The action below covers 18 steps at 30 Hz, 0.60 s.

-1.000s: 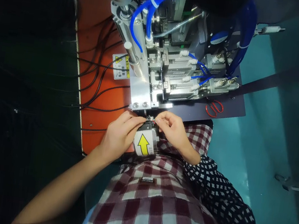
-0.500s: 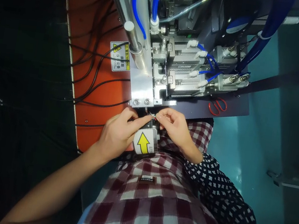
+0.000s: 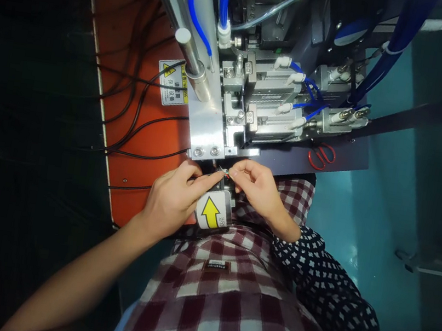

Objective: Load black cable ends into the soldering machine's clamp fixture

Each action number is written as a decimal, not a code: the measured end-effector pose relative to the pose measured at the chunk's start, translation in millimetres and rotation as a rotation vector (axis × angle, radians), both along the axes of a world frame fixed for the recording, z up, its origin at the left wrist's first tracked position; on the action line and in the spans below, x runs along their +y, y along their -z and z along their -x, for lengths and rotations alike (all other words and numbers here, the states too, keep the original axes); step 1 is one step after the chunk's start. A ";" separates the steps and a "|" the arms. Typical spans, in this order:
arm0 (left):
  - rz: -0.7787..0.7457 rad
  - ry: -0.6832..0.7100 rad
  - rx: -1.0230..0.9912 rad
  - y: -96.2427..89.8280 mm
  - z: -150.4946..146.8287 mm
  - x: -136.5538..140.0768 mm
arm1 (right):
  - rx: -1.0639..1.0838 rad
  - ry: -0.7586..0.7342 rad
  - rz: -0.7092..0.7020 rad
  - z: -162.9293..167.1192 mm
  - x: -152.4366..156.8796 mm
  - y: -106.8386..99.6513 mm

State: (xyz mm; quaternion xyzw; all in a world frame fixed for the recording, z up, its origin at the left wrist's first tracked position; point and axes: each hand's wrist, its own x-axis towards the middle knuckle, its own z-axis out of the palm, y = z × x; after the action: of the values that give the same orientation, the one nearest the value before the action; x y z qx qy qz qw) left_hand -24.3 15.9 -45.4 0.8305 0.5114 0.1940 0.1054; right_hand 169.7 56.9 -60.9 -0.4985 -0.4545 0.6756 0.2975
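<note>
My right hand (image 3: pixel 257 188) is closed in a pinch, thumb and forefinger together on a tiny part with a bit of red (image 3: pixel 227 174), too small to name. One digit of my left hand (image 3: pixel 177 195) stretches to the same spot and its tip meets the part or lies right beside it. The left hand's other fingers bend down at the machine's front edge, partly hidden. Both hands are over a dark metal fixture (image 3: pixel 219 185), just in front of a bright metal plate (image 3: pixel 207 136). Below them is a white label with a yellow arrow (image 3: pixel 210 212).
Behind the hands stand metal air cylinders (image 3: pixel 276 91) with blue hoses (image 3: pixel 198 7). Black cables (image 3: pixel 142 104) cross the orange base (image 3: pixel 137 167) on the left. Red-handled scissors (image 3: pixel 322 157) lie on the dark plate at right. A checked apron (image 3: pixel 226 299) touches the machine's front.
The view has shifted slightly, so the machine appears a little farther left. Both hands keep nearly the same place at the small part.
</note>
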 end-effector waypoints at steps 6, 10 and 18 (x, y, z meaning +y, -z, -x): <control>0.005 -0.012 0.004 1.2 0.3 -0.7 | 0.000 0.002 -0.006 -0.7 -0.4 -1.1; 0.013 -0.014 0.001 1.8 0.3 -1.3 | -0.007 0.003 -0.006 -0.2 -0.2 -1.2; -0.015 -0.014 0.041 -0.1 -1.1 -0.5 | -0.011 0.004 0.005 -0.5 0.0 0.4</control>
State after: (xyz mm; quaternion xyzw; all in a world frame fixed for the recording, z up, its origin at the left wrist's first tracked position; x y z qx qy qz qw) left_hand -23.3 15.4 -45.3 0.8316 0.5177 0.1815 0.0872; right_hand 170.3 57.0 -61.3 -0.5039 -0.4536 0.6732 0.2951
